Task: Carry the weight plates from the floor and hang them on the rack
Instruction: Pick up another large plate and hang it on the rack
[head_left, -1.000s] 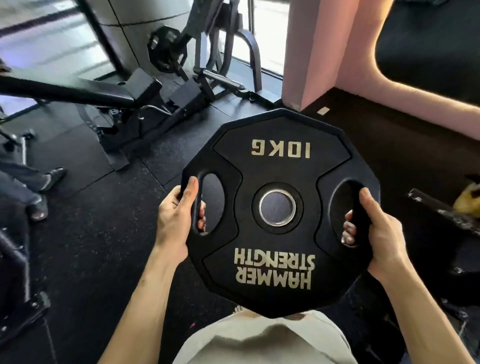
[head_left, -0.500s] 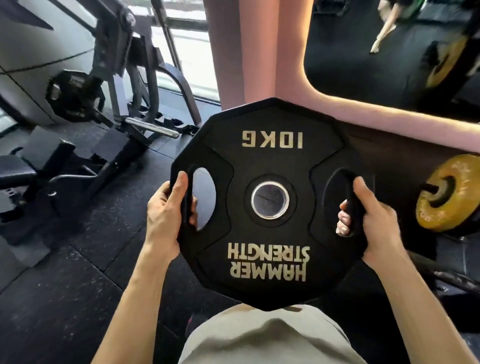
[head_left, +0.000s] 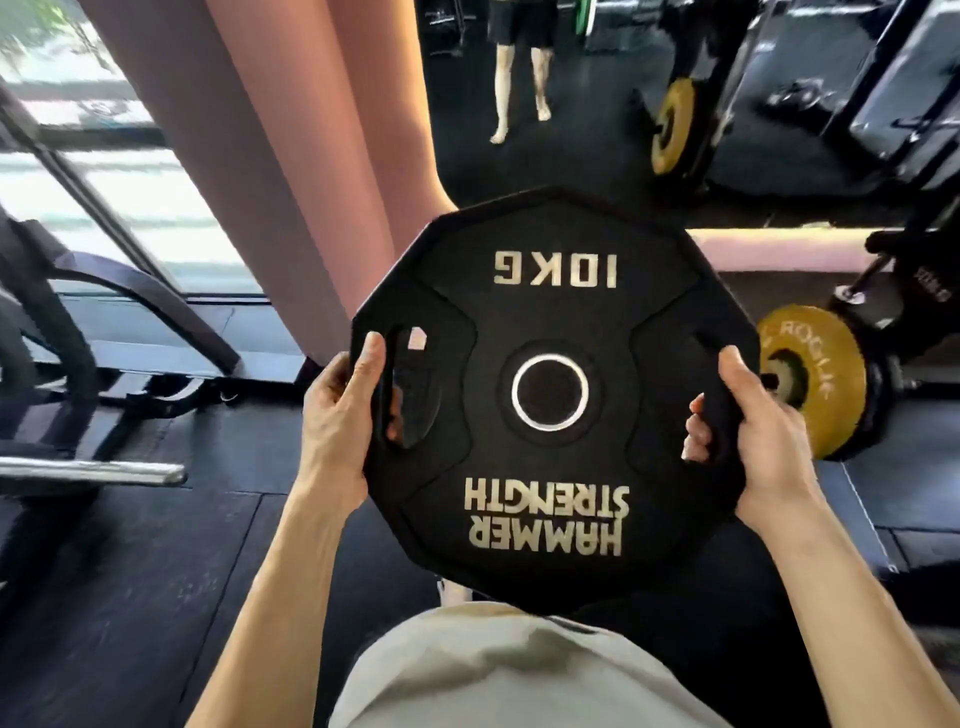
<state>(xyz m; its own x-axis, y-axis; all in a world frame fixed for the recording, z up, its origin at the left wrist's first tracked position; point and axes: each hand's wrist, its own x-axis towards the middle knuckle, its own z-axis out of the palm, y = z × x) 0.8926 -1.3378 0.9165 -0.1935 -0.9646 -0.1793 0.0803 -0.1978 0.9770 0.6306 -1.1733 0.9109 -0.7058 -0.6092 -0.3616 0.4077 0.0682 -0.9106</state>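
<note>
- Black rubber plate (head_left: 550, 467), many-sided, is held up in front of the person's chest, off the floor (head_left: 130, 597), its face turned towards the camera.
- Its lettering reads upside down: "10KG" near the far edge, "HAMMER STRENGTH" near the edge closest to the body. A steel-ringed hole sits at its centre.
- Left hand (head_left: 340, 415) grasps the plate by its left grip slot: the thumb lies along the front of the rim and the fingers curl round behind, their tips showing through the slot.
- Right hand (head_left: 758, 431) grasps the right grip slot the same way, thumb on the front, curled fingertips visible inside the opening.
- Both forearms are bare and reach forward from the lower corners, converging on the plate's two sides, wrists roughly level.
- Grey shorts (head_left: 493, 675) show just under the plate's near edge.
- Yellow disc (head_left: 826, 374) hangs on a peg of the rack (head_left: 893, 291) just to the right of the plate, beyond the right hand; whether they touch cannot be told.
- Pink pillar (head_left: 311, 156) rises behind the plate's upper left edge.
- Mirror (head_left: 571, 104) beyond shows a pair of bare legs and a second yellow disc.
- Machine frame (head_left: 78, 338), blurred, stands on the left before a bright window.
</note>
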